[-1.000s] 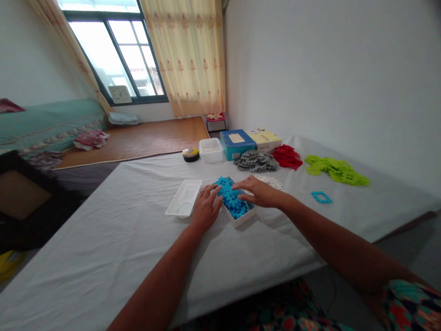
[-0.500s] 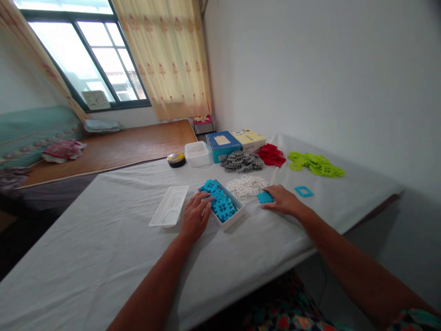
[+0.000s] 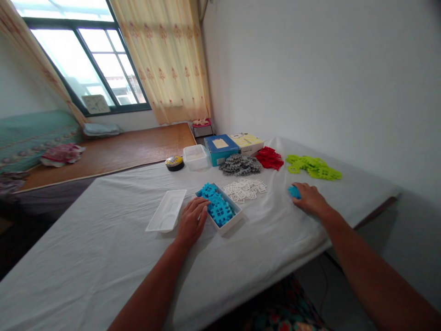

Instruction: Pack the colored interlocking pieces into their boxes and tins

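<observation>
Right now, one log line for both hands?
left hand: flat against white box of blue pieces | right hand: over loose blue piece, grip unclear | nearby: white tray, white pieces

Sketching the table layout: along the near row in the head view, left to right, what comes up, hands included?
white tray → left hand → box of blue pieces → white pieces → right hand

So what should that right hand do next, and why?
Probably grip the blue piece under the right hand and lift it. It lies alone on the table, apart from the box of matching blue pieces, which the left hand touches.
</observation>
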{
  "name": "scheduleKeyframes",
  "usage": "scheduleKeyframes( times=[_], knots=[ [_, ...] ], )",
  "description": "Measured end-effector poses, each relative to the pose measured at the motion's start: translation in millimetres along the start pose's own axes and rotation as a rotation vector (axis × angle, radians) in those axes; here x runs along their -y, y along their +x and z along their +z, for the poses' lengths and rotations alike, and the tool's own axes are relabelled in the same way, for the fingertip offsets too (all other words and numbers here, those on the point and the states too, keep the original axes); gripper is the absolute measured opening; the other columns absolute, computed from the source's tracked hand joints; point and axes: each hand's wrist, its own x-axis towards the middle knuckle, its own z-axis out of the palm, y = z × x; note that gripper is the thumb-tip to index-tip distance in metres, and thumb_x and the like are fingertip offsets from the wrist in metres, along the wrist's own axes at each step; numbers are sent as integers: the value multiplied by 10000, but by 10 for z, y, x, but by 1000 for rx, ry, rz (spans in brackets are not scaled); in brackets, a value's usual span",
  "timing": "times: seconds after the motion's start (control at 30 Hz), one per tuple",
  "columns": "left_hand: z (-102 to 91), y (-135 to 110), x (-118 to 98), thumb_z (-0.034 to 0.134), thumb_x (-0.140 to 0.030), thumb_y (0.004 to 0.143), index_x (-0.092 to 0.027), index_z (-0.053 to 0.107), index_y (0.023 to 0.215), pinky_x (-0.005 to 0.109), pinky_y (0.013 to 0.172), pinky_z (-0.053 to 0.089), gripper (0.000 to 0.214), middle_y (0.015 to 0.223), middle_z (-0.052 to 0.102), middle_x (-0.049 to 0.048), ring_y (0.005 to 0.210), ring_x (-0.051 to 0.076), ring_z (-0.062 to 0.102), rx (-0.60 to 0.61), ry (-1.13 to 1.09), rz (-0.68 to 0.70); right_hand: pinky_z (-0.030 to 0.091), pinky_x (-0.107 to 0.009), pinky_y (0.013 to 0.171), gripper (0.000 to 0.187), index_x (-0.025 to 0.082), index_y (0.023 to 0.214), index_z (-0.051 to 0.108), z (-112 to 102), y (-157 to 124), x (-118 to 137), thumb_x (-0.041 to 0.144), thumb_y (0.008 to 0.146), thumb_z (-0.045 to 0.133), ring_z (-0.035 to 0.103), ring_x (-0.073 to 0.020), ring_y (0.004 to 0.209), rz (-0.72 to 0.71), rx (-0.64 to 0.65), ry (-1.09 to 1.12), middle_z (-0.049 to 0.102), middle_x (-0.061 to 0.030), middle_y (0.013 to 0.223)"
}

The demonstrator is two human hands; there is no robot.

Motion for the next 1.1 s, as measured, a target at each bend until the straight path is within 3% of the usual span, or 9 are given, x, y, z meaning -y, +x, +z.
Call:
scheduleKeyframes(
  times=[0.1,0.17,0.33,0.43,0.5,0.67,0.83,0.93,1.1],
  knots=[
    [-24,7,-23,395,-272,980,-223,651,1127,435,1071,422,300,1161,664,56,1182,199,542,-23,-2,-9,424,-442,944,578,146,1266,569,-113,-10,172,265,702,617,577,-323,1085,-49,9,84,604,-187,1232],
    [-44,11,-43,391,-271,979,-217,652,1127,422,1067,427,305,1154,664,60,1173,196,548,-39,0,-11,456,-427,927,557,145,1235,581,-280,-20,431,268,694,621,596,-303,1051,-118,16,235,620,-169,1196],
    [-78,21,-79,376,-270,983,-207,659,1106,409,1060,427,314,1117,676,62,1145,190,557,-62,8,-28,549,-324,754,572,224,1295,527,-710,-209,1545,356,749,635,604,-241,1042,-475,72,742,592,-102,1245],
    [-93,15,-75,382,-274,984,-207,658,1108,406,1053,426,310,1129,671,65,1159,191,549,-70,9,-49,550,-327,780,572,230,1299,536,-784,-282,2118,334,751,664,606,-230,1053,-654,128,781,586,-101,1274],
    [-105,8,-64,387,-275,983,-212,657,1112,399,1046,428,306,1139,666,63,1163,189,546,-79,10,-64,526,-369,867,555,220,1285,557,-757,-239,2332,333,756,683,610,-237,1065,-731,145,716,607,-107,1266],
    [-120,-2,-39,386,-281,986,-222,652,1121,399,1016,441,304,1146,663,57,1154,193,549,-65,29,-115,487,-407,913,595,143,1326,527,-610,60,2542,447,827,641,622,-270,1049,-661,87,504,642,-162,1219],
    [-115,-6,-65,386,-296,987,-219,669,1054,399,991,459,300,1075,680,57,1081,198,580,12,-10,-89,399,-410,1020,425,185,1256,613,-415,309,2780,446,955,467,533,-266,1211,-768,108,309,626,-123,1295],
    [-120,-7,-89,390,-298,987,-216,671,1037,398,974,468,297,1063,683,57,1058,197,585,16,-8,-94,377,-424,1031,407,196,1316,579,-331,359,2886,363,988,404,497,-255,1239,-781,106,255,597,-104,1344],
    [-138,-2,-100,391,-291,985,-220,668,1018,392,953,477,288,1061,678,56,1024,193,597,41,20,-90,372,-422,1020,365,238,1263,625,-257,292,2904,373,967,460,484,-245,1211,-881,132,245,616,-67,1322]
  ],
)
